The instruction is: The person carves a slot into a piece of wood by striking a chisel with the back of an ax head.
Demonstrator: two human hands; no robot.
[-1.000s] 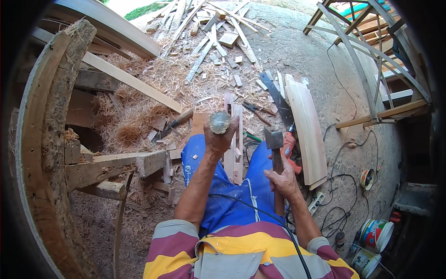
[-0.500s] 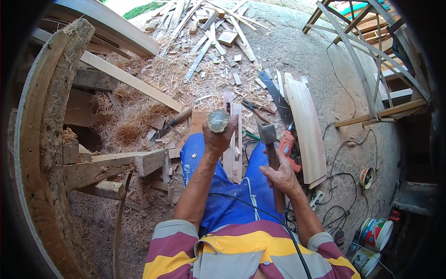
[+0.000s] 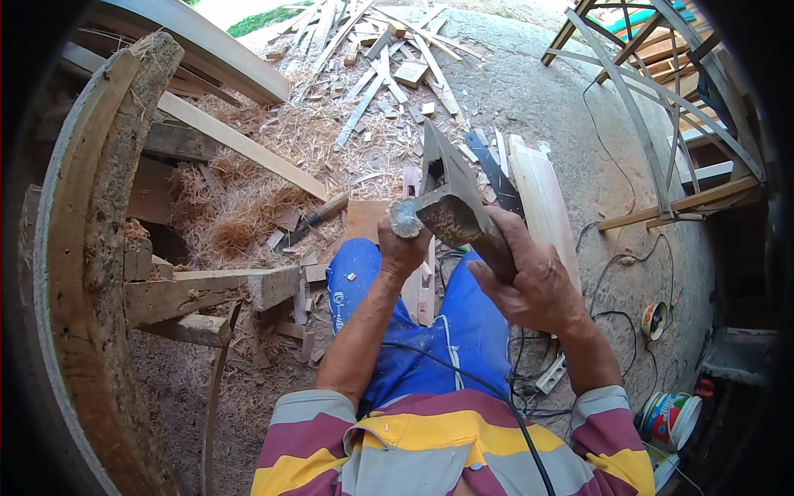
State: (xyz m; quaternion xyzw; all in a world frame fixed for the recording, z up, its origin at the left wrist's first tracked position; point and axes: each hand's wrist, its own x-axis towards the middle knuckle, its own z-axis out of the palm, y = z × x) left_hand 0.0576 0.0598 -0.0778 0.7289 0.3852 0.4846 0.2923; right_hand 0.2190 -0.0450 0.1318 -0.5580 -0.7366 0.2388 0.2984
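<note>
Hatchet (image 3: 451, 211) and chisel (image 3: 405, 219) meet right above the person's blue-trousered knees, close under the camera. The hatchet has a dark, worn metal head, its thin blade pointing up and away and its blunt back turned down to the left, where it sits against the chisel's battered, greyish round top. The right hand (image 3: 533, 281) is wrapped tight round the hatchet's dark handle just below the head. The left hand (image 3: 403, 252) is curled in a fist round the chisel's shaft, so only the rounded end shows above the fingers. Below the fist a pale upright piece of wood (image 3: 420, 285) stands between the legs; whether the chisel's tip touches it I cannot tell.

Room is tight on the left: a big curved timber rim (image 3: 74, 248) arcs down that side, with a rough beam (image 3: 207, 289) jutting from it toward the left knee. Ahead lie shavings (image 3: 240, 207) and scattered offcuts (image 3: 389, 66). A pale curved board (image 3: 542, 198) lies just beyond the right hand. To the right the concrete floor (image 3: 579, 116) is more open, crossed by black cables (image 3: 612, 273), with a paint bucket (image 3: 668, 420) low near the right elbow.
</note>
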